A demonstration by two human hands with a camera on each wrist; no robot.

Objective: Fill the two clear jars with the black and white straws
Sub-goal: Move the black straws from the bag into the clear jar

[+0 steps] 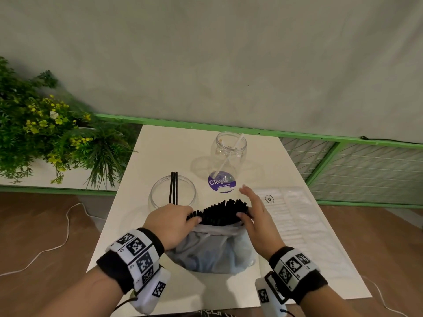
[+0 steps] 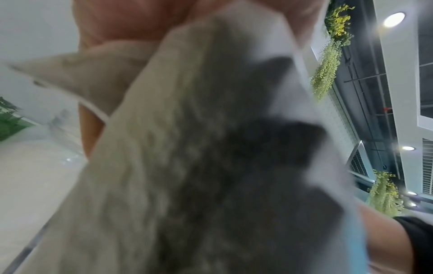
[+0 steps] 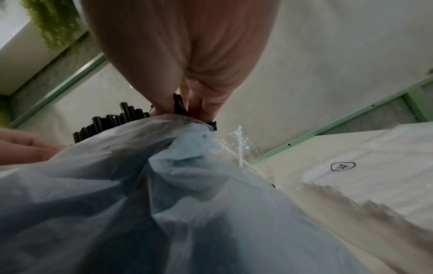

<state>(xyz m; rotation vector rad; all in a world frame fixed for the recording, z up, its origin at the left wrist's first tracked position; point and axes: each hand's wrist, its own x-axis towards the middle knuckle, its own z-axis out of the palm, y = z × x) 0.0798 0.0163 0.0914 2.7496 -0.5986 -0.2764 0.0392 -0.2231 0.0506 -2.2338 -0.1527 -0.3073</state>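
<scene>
A bundle of black straws (image 1: 219, 211) (image 3: 110, 122) sticks out of a thin plastic bag (image 1: 212, 250) (image 2: 199, 148) (image 3: 187, 185) near the table's front. My left hand (image 1: 192, 217) (image 2: 140, 22) grips the bag's mouth at the bundle's left end. At the right end my right hand (image 1: 246, 204) (image 3: 185, 103) pinches a few black straws between thumb and fingers. The near clear jar (image 1: 172, 195) holds two black straws (image 1: 173, 187). Further back, the far clear jar (image 1: 231, 147) (image 3: 239, 142) holds one white straw (image 1: 229, 156).
A flat clear pack of white straws (image 1: 293, 216) (image 3: 351, 176), marked XL, lies on the white table (image 1: 160, 156) to the right. A purple round sticker (image 1: 221, 181) lies between the jars. Plants (image 1: 45, 133) stand at the left, a green rail (image 1: 229, 126) behind.
</scene>
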